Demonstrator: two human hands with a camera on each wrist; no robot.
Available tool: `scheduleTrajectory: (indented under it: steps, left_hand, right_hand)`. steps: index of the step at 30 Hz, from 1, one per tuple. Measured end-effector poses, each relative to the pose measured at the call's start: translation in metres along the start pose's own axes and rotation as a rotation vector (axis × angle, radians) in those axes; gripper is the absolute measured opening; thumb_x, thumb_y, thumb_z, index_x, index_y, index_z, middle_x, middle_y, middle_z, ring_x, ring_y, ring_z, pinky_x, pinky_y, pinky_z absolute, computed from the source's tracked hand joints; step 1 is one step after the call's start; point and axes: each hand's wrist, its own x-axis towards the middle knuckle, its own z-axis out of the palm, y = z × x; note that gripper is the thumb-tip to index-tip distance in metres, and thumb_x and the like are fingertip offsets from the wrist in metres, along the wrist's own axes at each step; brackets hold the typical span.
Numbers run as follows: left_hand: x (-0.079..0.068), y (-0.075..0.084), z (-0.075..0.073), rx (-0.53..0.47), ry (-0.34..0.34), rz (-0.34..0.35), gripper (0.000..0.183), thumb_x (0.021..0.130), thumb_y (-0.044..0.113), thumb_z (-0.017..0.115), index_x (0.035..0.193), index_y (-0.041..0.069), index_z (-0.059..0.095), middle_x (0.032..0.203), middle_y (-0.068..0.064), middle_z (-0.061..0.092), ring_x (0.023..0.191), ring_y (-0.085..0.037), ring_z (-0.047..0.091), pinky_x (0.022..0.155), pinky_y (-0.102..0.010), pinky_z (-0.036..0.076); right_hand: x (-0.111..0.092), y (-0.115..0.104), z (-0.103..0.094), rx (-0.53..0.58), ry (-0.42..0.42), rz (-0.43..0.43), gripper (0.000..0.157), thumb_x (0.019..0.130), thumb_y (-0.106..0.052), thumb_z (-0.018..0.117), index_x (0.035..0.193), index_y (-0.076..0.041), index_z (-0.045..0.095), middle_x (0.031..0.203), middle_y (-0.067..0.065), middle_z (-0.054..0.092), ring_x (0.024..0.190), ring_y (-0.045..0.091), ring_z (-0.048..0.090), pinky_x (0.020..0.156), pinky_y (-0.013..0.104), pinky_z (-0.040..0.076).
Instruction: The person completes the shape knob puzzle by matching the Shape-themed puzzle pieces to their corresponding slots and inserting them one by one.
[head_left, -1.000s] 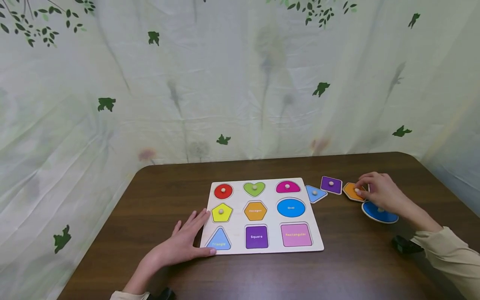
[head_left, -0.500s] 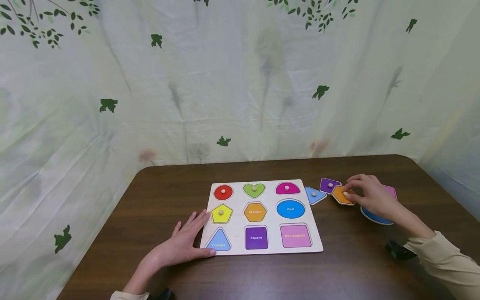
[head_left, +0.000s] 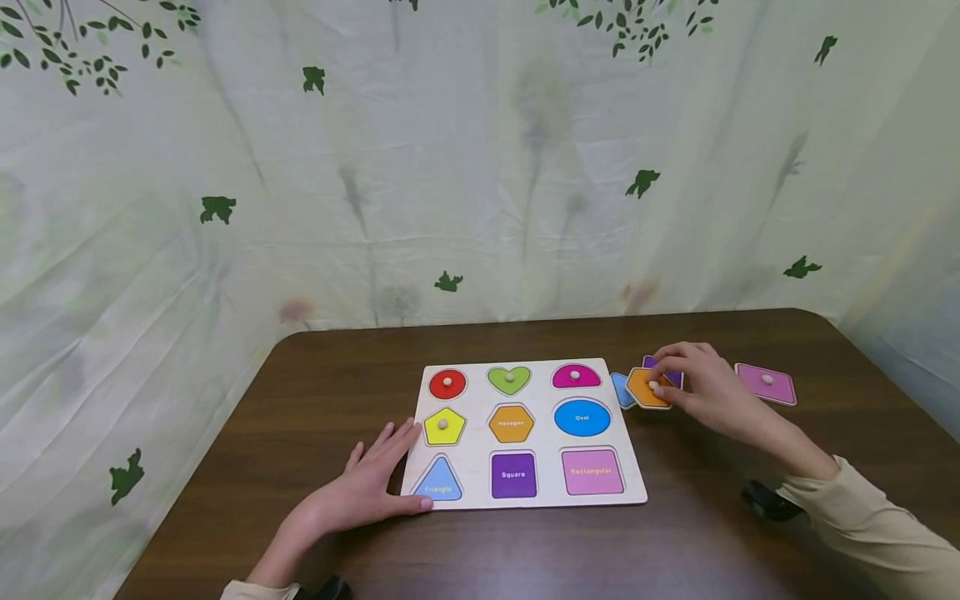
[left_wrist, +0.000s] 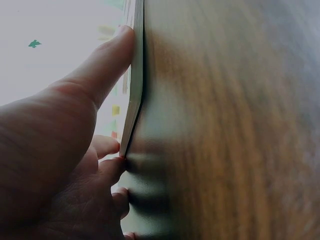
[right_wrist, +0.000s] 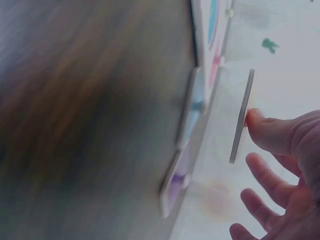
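Observation:
My right hand [head_left: 708,383] pinches the small knob of an orange hexagon puzzle piece [head_left: 640,390] between thumb and finger. In the right wrist view the hexagon [right_wrist: 242,120] is edge-on and held above the table, the other fingers loosely spread. It overlaps the blue triangle piece [head_left: 620,388] and purple square piece [head_left: 677,380] in the head view. My left hand [head_left: 363,487] rests at the left side of the white shape puzzle board [head_left: 476,442], thumb on the near corner, fingers along the edge. The board's hexagon recess [head_left: 511,424] shows its printed label.
Red circle [head_left: 442,390], green heart, magenta semicircle and yellow pentagon pieces sit in the board. Labelled recesses show for oval, triangle, square and rectangle. A pink rectangle piece [head_left: 783,388] lies on the brown table [head_left: 570,550] at right. My right hand and forearm hide the blue oval piece.
My right hand has lifted the orange hexagon and carried it left toward the board, over the triangle and square pieces. The pink rectangle has come into view. My left hand has stayed put.

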Motion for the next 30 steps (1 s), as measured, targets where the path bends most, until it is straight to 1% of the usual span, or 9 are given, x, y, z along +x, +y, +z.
scheduleTrajectory:
  steps: [2, 9, 14, 20, 26, 30]
  left_hand:
    - [0.000, 0.000, 0.000, 0.000, 0.001, -0.003, 0.106, 0.077, 0.059, 0.076, 0.156, 0.010, 0.025, 0.162, -0.012, 0.021, 0.148, -0.038, 0.006, 0.107, -0.071, 0.001]
    - [0.001, 0.000, 0.000, -0.009, -0.006, -0.017, 0.106, 0.077, 0.057, 0.076, 0.156, 0.010, 0.026, 0.162, -0.012, 0.021, 0.148, -0.038, 0.006, 0.107, -0.071, 0.001]
    - [0.001, -0.001, 0.000, -0.011, -0.003, -0.014, 0.106, 0.077, 0.057, 0.077, 0.156, 0.009, 0.026, 0.162, -0.012, 0.021, 0.148, -0.039, 0.005, 0.107, -0.071, 0.000]
    - [0.001, -0.001, 0.001, -0.010, -0.005, -0.010, 0.106, 0.077, 0.058, 0.076, 0.156, 0.009, 0.025, 0.162, -0.012, 0.021, 0.148, -0.039, 0.005, 0.107, -0.071, 0.001]
    - [0.000, 0.001, 0.000, -0.018, -0.006, -0.001, 0.105, 0.077, 0.058, 0.076, 0.156, 0.010, 0.026, 0.162, -0.012, 0.021, 0.148, -0.038, 0.006, 0.108, -0.070, 0.000]
    - [-0.002, 0.002, -0.001, -0.021, -0.004, -0.003, 0.105, 0.078, 0.058, 0.076, 0.156, 0.009, 0.026, 0.162, -0.012, 0.021, 0.148, -0.038, 0.006, 0.108, -0.070, 0.000]
  right_hand:
    - [0.004, -0.006, 0.002, 0.003, 0.008, -0.031, 0.015, 0.081, -0.005, 0.080, 0.092, -0.013, 0.074, 0.114, 0.015, 0.062, 0.112, 0.039, 0.046, 0.088, 0.062, 0.039]
    - [0.017, -0.025, 0.008, 0.014, -0.014, -0.075, 0.014, 0.081, -0.007, 0.080, 0.092, -0.015, 0.074, 0.116, 0.011, 0.061, 0.117, 0.038, 0.044, 0.093, 0.062, 0.035]
    - [0.025, -0.036, 0.011, 0.012, -0.032, -0.099, 0.016, 0.081, -0.008, 0.081, 0.093, -0.016, 0.075, 0.116, 0.009, 0.061, 0.118, 0.034, 0.044, 0.094, 0.061, 0.036]
    - [0.033, -0.047, 0.012, 0.005, -0.042, -0.155, 0.014, 0.082, -0.009, 0.080, 0.092, -0.017, 0.074, 0.116, 0.008, 0.061, 0.119, 0.032, 0.044, 0.094, 0.059, 0.036]
    - [0.039, -0.059, 0.014, -0.027, -0.083, -0.157, 0.012, 0.083, -0.013, 0.080, 0.091, -0.018, 0.075, 0.119, 0.008, 0.061, 0.121, 0.031, 0.043, 0.094, 0.059, 0.037]
    - [0.043, -0.067, 0.016, -0.030, -0.095, -0.161, 0.012, 0.083, -0.014, 0.081, 0.091, -0.019, 0.074, 0.119, 0.006, 0.061, 0.121, 0.030, 0.044, 0.095, 0.058, 0.037]
